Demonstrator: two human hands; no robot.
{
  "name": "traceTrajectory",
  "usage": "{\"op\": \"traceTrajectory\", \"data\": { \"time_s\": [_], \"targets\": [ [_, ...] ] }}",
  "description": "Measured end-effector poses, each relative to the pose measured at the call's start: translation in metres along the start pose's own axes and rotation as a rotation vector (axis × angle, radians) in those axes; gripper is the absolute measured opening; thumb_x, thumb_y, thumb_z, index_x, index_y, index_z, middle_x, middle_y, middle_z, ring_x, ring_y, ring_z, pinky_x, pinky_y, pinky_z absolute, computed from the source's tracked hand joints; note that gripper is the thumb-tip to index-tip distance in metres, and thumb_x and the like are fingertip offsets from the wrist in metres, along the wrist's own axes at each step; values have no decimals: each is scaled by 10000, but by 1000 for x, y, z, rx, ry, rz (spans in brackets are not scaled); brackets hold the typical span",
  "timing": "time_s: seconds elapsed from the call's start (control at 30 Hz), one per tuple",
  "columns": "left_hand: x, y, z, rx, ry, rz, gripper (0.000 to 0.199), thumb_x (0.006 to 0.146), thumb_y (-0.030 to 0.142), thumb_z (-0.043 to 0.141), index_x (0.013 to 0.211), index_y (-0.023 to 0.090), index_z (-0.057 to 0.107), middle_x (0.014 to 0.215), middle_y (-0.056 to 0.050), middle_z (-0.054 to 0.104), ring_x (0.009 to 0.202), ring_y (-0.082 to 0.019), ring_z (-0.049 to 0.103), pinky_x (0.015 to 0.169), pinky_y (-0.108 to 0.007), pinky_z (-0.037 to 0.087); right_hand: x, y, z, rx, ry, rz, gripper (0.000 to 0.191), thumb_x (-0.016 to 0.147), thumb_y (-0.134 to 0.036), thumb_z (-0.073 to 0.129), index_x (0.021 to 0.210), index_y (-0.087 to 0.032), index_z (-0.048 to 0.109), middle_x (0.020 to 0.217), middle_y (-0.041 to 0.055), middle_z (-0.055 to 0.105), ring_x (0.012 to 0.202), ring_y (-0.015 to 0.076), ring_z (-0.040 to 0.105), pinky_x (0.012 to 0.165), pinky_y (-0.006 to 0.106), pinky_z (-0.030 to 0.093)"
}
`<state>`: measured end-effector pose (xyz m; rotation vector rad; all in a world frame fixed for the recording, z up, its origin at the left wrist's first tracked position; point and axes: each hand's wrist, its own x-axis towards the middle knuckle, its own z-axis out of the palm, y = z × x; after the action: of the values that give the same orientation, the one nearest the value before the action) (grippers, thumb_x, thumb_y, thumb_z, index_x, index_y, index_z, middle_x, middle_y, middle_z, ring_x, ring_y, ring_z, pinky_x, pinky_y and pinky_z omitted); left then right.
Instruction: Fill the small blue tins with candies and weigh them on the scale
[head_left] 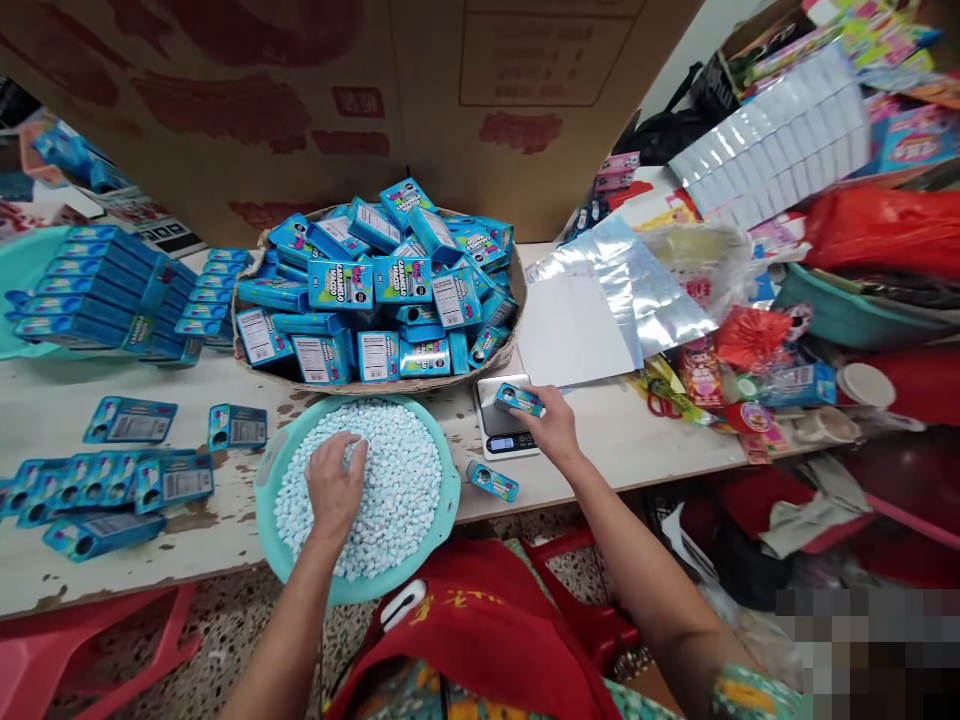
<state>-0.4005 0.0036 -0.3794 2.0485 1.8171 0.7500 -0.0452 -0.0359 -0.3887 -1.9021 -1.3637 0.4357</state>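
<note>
At two o'clock from the middle of the green basin (pixel 451 492), the right hand (pixel 551 420) has its grip closed on one end of a blue box (pixel 517 399), which lies over the platform of the scale (pixel 491 443); whether it bears on the platform, I cannot tell. The left hand (pixel 335 485) is in the basin, its grip half curled over the pale pellets (pixel 397 470), and whether any are pinched is unclear. A second box (pixel 493 482) lies on the table (pixel 420 515) at three o'clock. The step in hand looks like weighing a box while drawing on the pellets; the next move seems to call for reading the display, then a small, exact pick by the left fingers.
</note>
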Motion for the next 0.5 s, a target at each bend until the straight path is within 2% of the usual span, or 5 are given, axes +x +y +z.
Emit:
{"op": "traceTrajectory", "data": {
  "time_s": [0.1, 0.2, 0.33, 0.5],
  "targets": [
    [7, 5, -6, -31, 25, 33, 263, 881, 384, 482, 909, 173, 637, 1011, -92, 668, 1018, -228, 587, 946, -371, 417, -4, 11, -1, 51, 4, 4, 456, 741, -426, 703, 1125, -201, 604, 1058, 83, 618, 984, 241, 577, 858, 404, 483],
    [9, 7, -11, -48, 50, 4, 264, 878, 383, 489, 907, 171, 643, 990, -85, 669, 994, -218, 596, 925, -354, 433, -22, 15, -16, 76, 83, 55, 531, 756, -452, 686, 1216, -225, 549, 1175, 95, 567, 1072, 240, 541, 876, 402, 485],
    [6, 14, -12, -59, 79, -31, 259, 873, 376, 496, 894, 172, 656, 965, -76, 675, 962, -209, 609, 893, -338, 447, -62, 34, -33, 126, 163, 240, 452, 805, -488, 611, 1160, -209, 580, 1137, 106, 554, 996, 223, 568, 834, 411, 516],
    [6, 29, -9, -80, 63, 6, 260, 879, 373, 499, 888, 172, 663, 962, -76, 682, 941, -203, 620, 855, -315, 455, -114, 62, -37, 143, 109, 401, 439, 796, -508, 602, 1088, -180, 614, 1103, 121, 574, 967, 239, 586, 819, 440, 531]
  ]
}}
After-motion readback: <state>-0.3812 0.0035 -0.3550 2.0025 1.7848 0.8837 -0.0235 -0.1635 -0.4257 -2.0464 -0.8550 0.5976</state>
